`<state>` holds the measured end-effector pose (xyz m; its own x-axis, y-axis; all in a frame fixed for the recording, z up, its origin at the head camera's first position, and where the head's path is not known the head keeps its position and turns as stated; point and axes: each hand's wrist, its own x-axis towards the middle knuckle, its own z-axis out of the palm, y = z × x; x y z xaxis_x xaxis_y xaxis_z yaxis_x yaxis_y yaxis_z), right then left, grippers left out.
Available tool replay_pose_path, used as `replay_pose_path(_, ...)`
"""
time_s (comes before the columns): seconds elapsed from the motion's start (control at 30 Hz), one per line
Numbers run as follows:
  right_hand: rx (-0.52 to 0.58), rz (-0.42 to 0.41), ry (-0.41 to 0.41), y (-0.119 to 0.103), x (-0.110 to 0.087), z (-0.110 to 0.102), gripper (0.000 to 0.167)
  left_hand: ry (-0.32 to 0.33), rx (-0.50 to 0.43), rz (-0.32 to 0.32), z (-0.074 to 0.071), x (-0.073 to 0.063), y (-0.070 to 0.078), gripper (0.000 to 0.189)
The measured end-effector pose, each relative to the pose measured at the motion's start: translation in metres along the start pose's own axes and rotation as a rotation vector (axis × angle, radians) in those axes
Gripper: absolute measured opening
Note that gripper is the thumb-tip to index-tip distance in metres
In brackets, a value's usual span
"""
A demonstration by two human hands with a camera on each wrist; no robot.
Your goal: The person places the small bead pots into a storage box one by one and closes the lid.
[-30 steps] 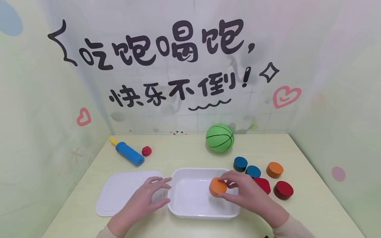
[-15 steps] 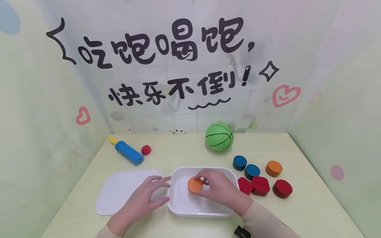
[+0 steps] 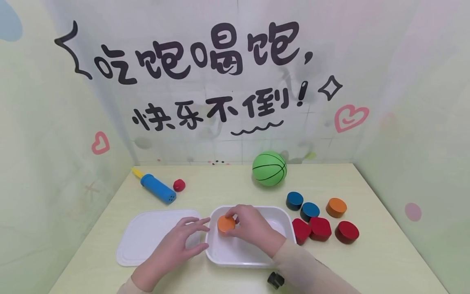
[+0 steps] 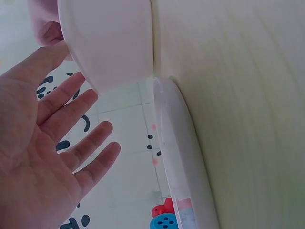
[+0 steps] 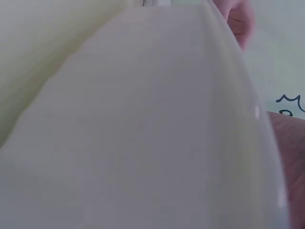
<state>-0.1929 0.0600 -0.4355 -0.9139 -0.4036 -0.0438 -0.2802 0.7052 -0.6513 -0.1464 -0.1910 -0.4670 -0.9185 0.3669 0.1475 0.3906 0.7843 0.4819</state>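
Note:
In the head view my right hand [image 3: 251,226] pinches a round orange block [image 3: 226,225] between thumb and fingers, low inside the white box [image 3: 253,264] near its left wall. Whether the block touches the box floor I cannot tell. My left hand [image 3: 180,245] has its fingers spread, their tips at the box's left rim. The left wrist view shows that hand [image 4: 62,124] with nothing in its palm and fingertips against the box wall [image 4: 109,43]. In the right wrist view, the box wall [image 5: 143,119] hides the right fingers and the block.
Right of the box lie red blocks [image 3: 320,228], two blue round blocks [image 3: 310,211] and another orange one [image 3: 336,207]. A green ball [image 3: 269,168] sits behind. At left are a white lid [image 3: 147,232], a blue pump [image 3: 158,188] and a small red object [image 3: 179,185].
My right hand has carried the orange block leftward across the box, from its right side to near the left wall. The left hand has stayed in place.

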Motion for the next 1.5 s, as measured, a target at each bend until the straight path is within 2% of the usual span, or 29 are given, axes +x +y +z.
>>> replay_pose_path(0.13, 0.010, 0.026, -0.007, -0.002, 0.005, 0.007, 0.044, 0.005, 0.002, 0.011, 0.000, -0.001, 0.000, 0.036)
replay_pose_path(0.33, 0.022, 0.017, -0.011, -0.001, 0.009, 0.014, 0.046, -0.002, -0.004, -0.002, -0.001, -0.001, 0.001, 0.037)
replay_pose_path(0.63, 0.022, -0.012, 0.005, 0.000, 0.010, 0.018, 0.043, -0.002, -0.004, -0.026, -0.003, 0.002, 0.006, 0.038)
replay_pose_path(0.8, 0.011, 0.008, -0.005, -0.002, 0.006, 0.017, 0.047, -0.007, 0.000, -0.020, -0.002, 0.000, 0.004, 0.037)
replay_pose_path(1.0, 0.031, 0.024, -0.004, -0.001, -0.007, 0.006, 0.043, -0.017, 0.009, 0.001, -0.001, 0.001, 0.001, 0.040)
replay_pose_path(1.23, -0.003, 0.031, 0.017, 0.004, -0.027, -0.016, 0.042, -0.025, 0.014, -0.013, -0.001, 0.002, 0.000, 0.041)
replay_pose_path(1.4, 0.003, 0.060, 0.054, 0.018, -0.049, -0.034, 0.040, -0.024, 0.016, -0.009, 0.000, 0.001, 0.001, 0.040)
replay_pose_path(1.5, -0.028, 0.070, 0.109, 0.032, -0.063, -0.042, 0.038, -0.016, 0.022, 0.000, 0.000, 0.001, 0.002, 0.040)
